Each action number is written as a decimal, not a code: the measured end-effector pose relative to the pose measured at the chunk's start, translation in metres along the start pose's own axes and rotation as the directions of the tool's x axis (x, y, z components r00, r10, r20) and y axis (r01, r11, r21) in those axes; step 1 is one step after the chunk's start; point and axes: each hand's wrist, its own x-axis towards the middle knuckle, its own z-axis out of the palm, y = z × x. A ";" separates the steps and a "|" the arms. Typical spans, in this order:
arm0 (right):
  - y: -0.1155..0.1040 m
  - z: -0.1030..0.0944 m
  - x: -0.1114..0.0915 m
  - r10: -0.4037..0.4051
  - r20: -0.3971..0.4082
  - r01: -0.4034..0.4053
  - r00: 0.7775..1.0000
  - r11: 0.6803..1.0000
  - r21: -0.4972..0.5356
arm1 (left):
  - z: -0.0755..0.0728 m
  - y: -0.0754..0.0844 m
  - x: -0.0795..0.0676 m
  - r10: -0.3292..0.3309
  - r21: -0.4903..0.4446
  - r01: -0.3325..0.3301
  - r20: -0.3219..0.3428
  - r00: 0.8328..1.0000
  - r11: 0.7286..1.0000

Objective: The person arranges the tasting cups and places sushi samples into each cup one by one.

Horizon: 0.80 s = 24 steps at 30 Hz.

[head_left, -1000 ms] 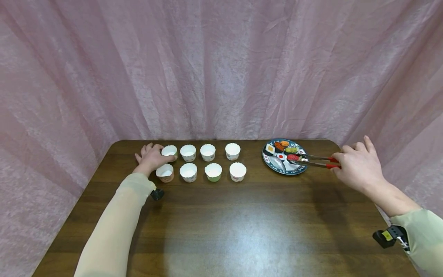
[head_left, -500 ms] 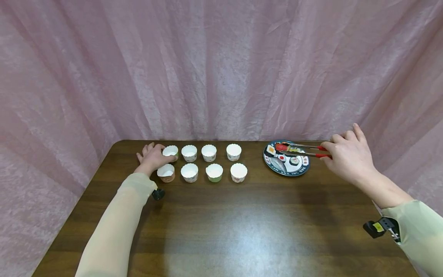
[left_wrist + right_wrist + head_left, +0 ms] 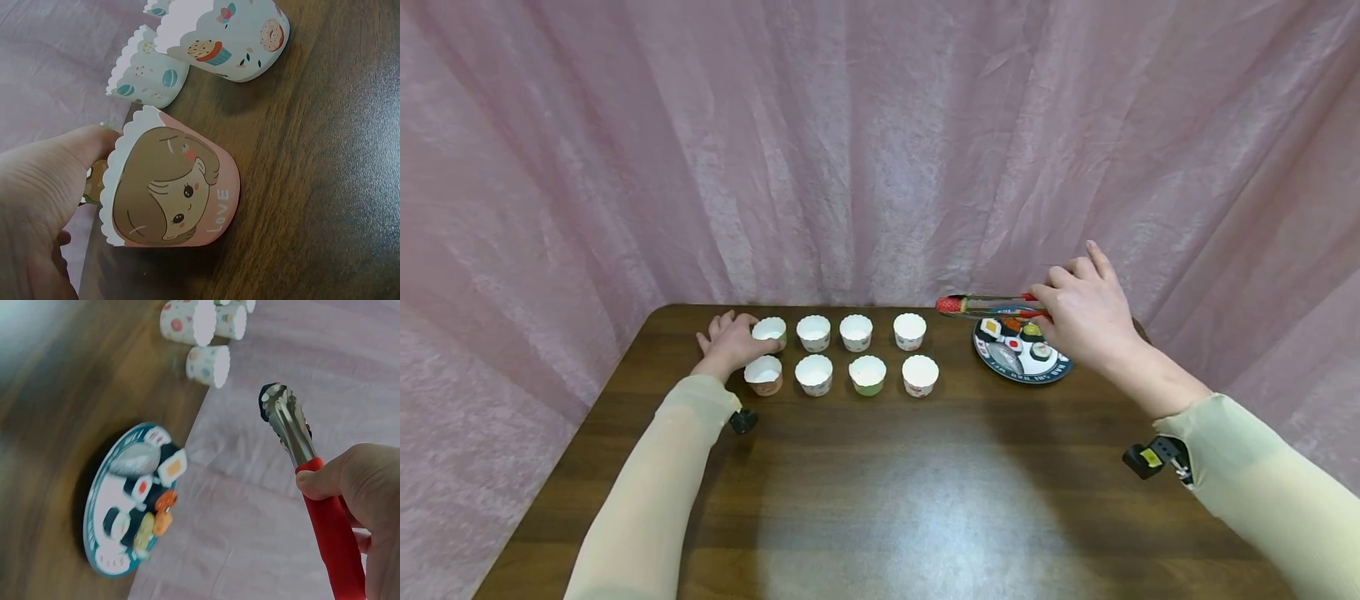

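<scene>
My right hand [image 3: 1086, 321] grips red-handled tongs [image 3: 992, 297] in the air left of and above the plate. The tongs' tips pinch a red-topped sushi piece [image 3: 949, 305], mostly hidden behind the metal head in the right wrist view. At the back left, my left hand [image 3: 730, 343] holds a green paper baking cup [image 3: 769, 329] between thumb and fingers; it stands on the table. Just in front of it stands a pink cup [image 3: 178, 187] with a cartoon face and "LOVE", which hides most of the green one in the left wrist view.
Two rows of white-lined paper cups, among them a back-right cup [image 3: 910, 332] and a front-right cup [image 3: 919, 377], stand on the wooden table [image 3: 850, 483]. A round blue-rimmed plate [image 3: 1030, 380] with several sushi pieces lies right of them. A pink curtain [image 3: 865, 150] hangs behind.
My right hand has lifted the red-topped sushi piece off the plate with the tongs and carried it left, toward the cups. The left hand has stayed at the green cup.
</scene>
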 end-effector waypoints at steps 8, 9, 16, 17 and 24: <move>-0.022 0.014 0.030 -0.064 -0.045 0.064 0.997 0.998 -0.004 | -0.001 0.002 -0.003 -0.006 0.004 0.006 -0.003 1.000 1.000; -0.026 0.016 0.034 -0.073 -0.051 0.073 0.996 0.997 -0.008 | -0.001 0.002 -0.003 -0.007 0.001 0.007 0.000 1.000 1.000; -0.053 0.029 0.063 -0.115 -0.052 0.113 0.992 0.993 -0.035 | -0.001 0.004 -0.005 -0.006 -0.016 0.006 0.006 1.000 1.000; -0.057 0.030 0.067 -0.121 -0.056 0.119 0.991 0.992 -0.040 | -0.001 0.004 -0.005 -0.005 -0.019 0.005 0.006 1.000 1.000; -0.082 0.043 0.095 -0.176 -0.102 0.173 0.979 0.984 -0.041 | -0.001 0.001 -0.003 -0.007 -0.010 0.007 -0.003 1.000 1.000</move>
